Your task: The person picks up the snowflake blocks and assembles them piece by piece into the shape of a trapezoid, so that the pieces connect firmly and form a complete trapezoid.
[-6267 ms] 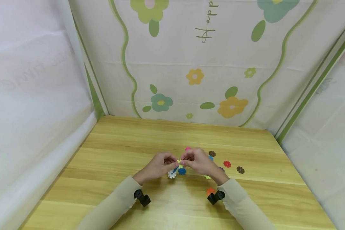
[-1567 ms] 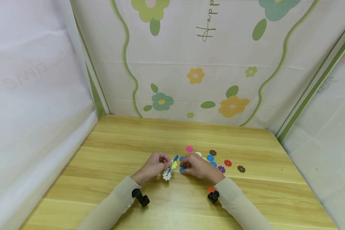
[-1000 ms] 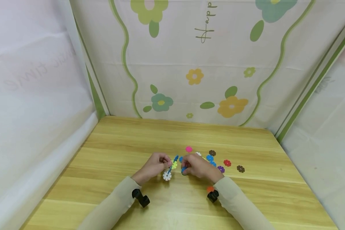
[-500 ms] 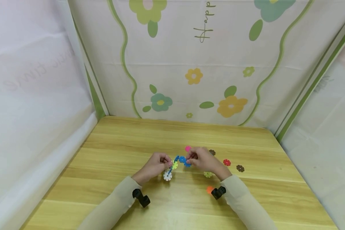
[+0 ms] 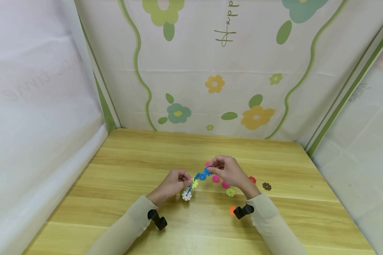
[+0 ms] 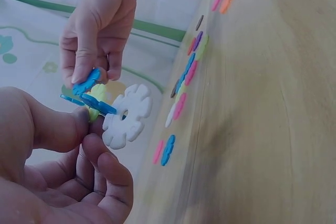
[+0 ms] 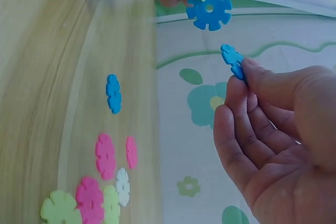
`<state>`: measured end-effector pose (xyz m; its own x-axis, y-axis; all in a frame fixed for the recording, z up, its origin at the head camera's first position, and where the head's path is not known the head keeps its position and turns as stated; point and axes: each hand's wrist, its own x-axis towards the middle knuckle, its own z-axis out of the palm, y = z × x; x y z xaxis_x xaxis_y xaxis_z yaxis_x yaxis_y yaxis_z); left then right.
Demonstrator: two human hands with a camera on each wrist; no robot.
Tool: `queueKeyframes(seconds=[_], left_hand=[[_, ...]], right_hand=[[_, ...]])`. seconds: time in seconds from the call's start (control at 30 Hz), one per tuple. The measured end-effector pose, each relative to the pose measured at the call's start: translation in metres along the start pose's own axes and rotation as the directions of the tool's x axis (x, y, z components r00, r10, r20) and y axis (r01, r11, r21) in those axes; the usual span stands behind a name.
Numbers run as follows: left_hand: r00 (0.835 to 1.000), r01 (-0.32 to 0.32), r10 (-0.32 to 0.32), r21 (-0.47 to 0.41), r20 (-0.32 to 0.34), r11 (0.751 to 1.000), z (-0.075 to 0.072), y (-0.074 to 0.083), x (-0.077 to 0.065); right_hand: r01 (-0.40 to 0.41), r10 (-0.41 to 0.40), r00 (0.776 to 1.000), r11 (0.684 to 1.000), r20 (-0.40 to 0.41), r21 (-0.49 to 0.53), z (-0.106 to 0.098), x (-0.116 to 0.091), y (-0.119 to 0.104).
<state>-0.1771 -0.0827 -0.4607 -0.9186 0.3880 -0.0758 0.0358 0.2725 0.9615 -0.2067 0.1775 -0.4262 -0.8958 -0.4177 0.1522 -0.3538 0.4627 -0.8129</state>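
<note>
My left hand [image 5: 173,185] pinches a small chain of interlocking flower-shaped plastic discs between thumb and fingertips. At the chain's lower end is a white disc [image 6: 127,115], slotted to a blue disc [image 6: 98,103]. A yellow disc [image 5: 195,183] follows beside my fingertips, and another blue disc [image 7: 210,8] forms the upper end. My right hand [image 5: 228,170] holds a loose blue disc [image 7: 232,60] by its edge between thumb and index finger. In the right wrist view this disc is raised and apart from the chain's end. My left fingers partly hide the yellow disc.
Loose discs lie on the wooden table [image 5: 131,156]: a blue disc [image 5: 202,176], pink discs [image 5: 216,179], a yellow-green disc [image 5: 230,192], an orange disc [image 5: 232,210] by the right wrist camera, a red disc [image 5: 252,179] and a brown disc [image 5: 266,186]. Fabric walls surround the table.
Earlier both hands met at the yellow disc. Since then my right hand has picked a blue disc off the table and lifted it up and away, uncovering pink discs. My left hand stays nearly still.
</note>
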Motion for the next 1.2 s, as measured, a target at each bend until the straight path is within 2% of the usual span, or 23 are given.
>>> queueKeyframes(seconds=[0.33, 0.63, 0.83, 1.2], left_hand=[[1.000, -0.024, 0.024, -0.005, 0.015, 1.000, 0.002, -0.002, 0.001], [0.998, -0.056, 0.055, 0.035, 0.018, 0.998, 0.003, -0.001, 0.001], [0.997, -0.077, 0.080, 0.101, -0.023, 0.992, 0.008, 0.003, 0.001], [0.988, -0.112, 0.129, 0.189, -0.083, 0.976, 0.013, 0.006, 0.003]], right_hand=[[-0.023, 0.025, 0.999, 0.997, -0.024, 0.072, 0.008, 0.003, -0.003], [-0.026, 0.023, 0.998, 0.999, 0.052, 0.047, 0.009, 0.005, -0.011], [-0.021, 0.018, 0.997, 0.999, 0.072, 0.039, 0.011, 0.007, -0.014], [-0.053, 0.052, 0.998, 0.998, 0.032, 0.039, 0.020, 0.006, -0.016]])
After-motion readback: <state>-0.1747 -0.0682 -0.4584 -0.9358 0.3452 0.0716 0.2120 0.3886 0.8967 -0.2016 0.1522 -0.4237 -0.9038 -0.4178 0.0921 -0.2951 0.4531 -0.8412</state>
